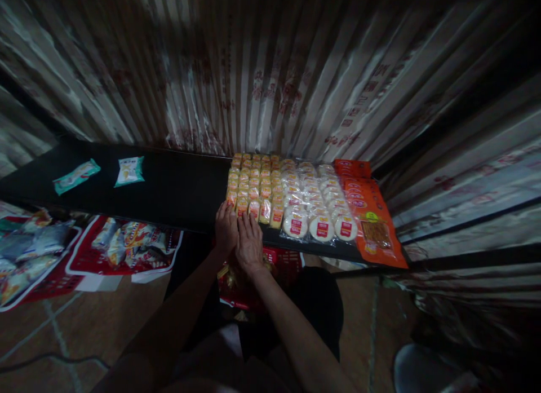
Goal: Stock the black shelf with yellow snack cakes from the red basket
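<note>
Two hands at yellow packs, illegible orange labels

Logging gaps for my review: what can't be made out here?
Head view, rightmost red basket: contents partly behind the right hand.
Head view, leftmost basket: cut off by the left edge.
Head view, yellow packets: label print too small.
Head view, left hand: its back hides any grip.

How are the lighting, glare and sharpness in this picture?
Head view: dim, deep shadow at lower right; head view: pale glints on the round white packets; same head view: sheeting fans outward, print on the small yellow packets looks soft.
</note>
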